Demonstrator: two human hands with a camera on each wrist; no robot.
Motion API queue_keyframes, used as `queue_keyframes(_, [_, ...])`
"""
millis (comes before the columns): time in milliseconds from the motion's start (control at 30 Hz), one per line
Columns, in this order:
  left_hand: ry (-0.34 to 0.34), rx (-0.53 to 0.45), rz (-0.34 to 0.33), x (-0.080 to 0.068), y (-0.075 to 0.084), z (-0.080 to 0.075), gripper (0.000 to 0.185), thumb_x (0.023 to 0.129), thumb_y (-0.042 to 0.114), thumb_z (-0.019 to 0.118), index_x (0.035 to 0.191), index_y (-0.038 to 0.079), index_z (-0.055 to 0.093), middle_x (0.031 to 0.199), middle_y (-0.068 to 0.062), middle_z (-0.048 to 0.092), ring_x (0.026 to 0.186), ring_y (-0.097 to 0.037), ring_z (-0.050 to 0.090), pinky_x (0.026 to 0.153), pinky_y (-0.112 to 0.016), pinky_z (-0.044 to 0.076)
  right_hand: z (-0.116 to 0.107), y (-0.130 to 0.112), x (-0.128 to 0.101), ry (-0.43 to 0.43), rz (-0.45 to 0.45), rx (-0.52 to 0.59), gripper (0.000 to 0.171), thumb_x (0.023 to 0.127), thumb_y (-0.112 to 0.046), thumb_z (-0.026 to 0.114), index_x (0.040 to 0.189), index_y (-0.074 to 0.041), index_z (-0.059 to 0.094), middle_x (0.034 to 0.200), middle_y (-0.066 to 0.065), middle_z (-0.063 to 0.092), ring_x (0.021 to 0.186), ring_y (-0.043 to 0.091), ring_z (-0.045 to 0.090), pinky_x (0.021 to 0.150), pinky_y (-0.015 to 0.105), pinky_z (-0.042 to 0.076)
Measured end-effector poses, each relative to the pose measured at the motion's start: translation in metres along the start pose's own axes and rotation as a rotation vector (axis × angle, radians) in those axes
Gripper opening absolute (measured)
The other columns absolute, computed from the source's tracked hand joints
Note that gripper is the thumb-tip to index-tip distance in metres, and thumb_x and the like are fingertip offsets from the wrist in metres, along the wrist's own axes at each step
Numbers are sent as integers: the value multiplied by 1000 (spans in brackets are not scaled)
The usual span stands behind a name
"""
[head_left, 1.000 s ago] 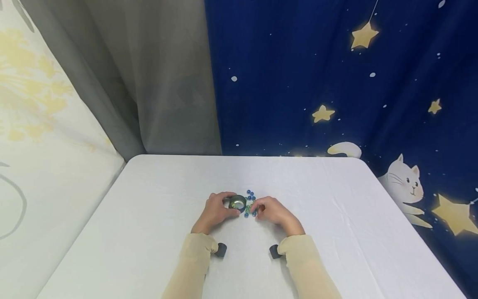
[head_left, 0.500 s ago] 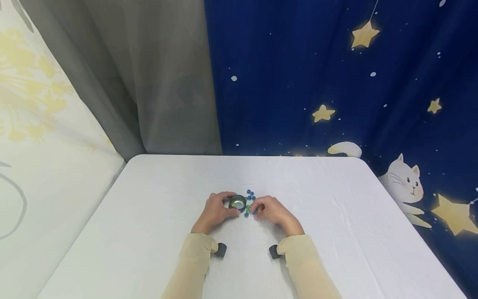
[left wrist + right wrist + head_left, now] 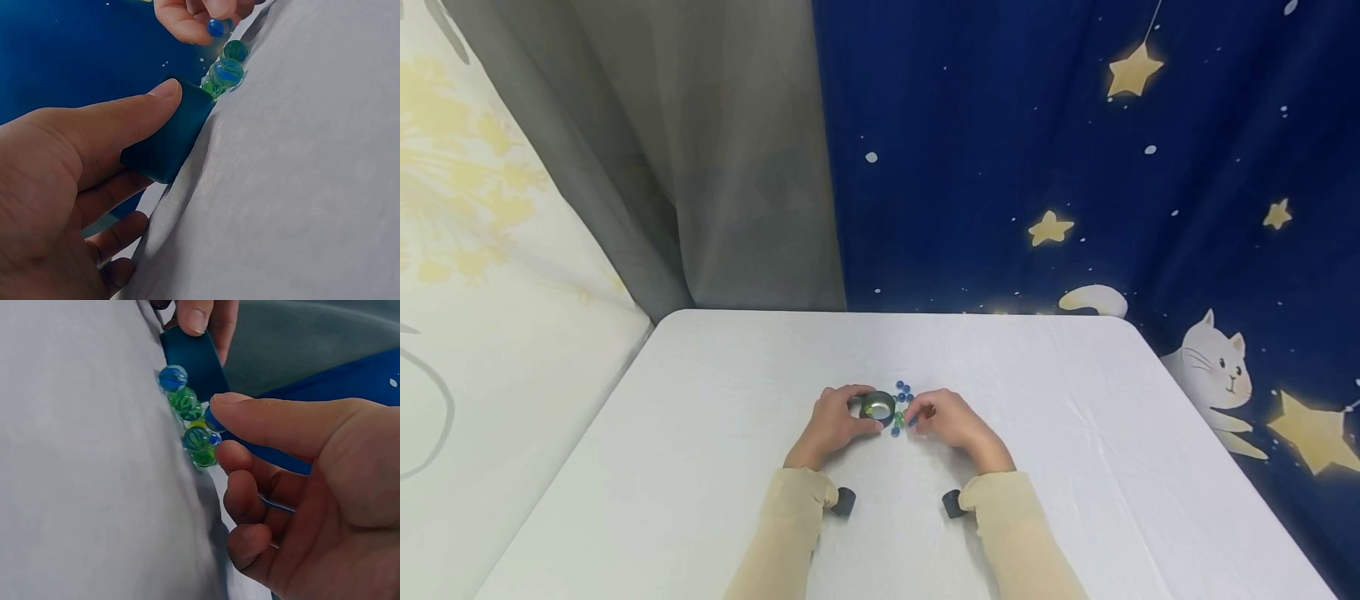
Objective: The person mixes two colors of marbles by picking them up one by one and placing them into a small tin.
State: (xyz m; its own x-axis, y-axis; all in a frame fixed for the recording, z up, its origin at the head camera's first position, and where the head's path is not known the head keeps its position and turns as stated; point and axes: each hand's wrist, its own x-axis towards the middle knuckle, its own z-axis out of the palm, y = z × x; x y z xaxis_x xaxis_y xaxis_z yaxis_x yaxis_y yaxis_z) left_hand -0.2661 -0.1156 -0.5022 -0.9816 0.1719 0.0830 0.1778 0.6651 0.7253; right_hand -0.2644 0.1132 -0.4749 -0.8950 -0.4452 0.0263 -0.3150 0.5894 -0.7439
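Note:
My left hand (image 3: pixel 832 421) grips a small dark green round tin (image 3: pixel 172 140), thumb on the near side and fingers around the far side. Its inside is shiny metal, and yellow-green marbles (image 3: pixel 870 412) lie in it. My right hand (image 3: pixel 951 418) pinches a blue marble (image 3: pixel 216 27) between thumb and index finger, just right of the tin, with the other fingers curled. Between the hands, several glass marbles rest on the table, among them a blue swirled one (image 3: pixel 173 378) and a green one (image 3: pixel 183 399). Part of the group is hidden behind my right fingers.
A white cloth (image 3: pixel 737 367) covers the table, with its rounded far edge near a grey curtain (image 3: pixel 752 167) and a dark blue starry curtain (image 3: pixel 955 208). Black wrist cameras (image 3: pixel 844 502) sit under both cuffs.
The right fingers have closed on a blue marble and raised it slightly from the table. The left hand and the tin stay where they were.

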Motion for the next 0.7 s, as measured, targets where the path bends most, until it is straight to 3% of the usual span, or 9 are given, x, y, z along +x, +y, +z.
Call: queue_keyframes(700, [-21, 0, -13, 4, -1, -1, 61, 72, 31, 87, 126, 17, 64, 119, -3, 64, 106, -24, 48, 96, -46, 41, -2, -2, 4, 64, 14, 54, 10, 82, -3, 75, 90, -9, 73, 80, -4, 66, 77, 12, 59, 77, 35, 47])
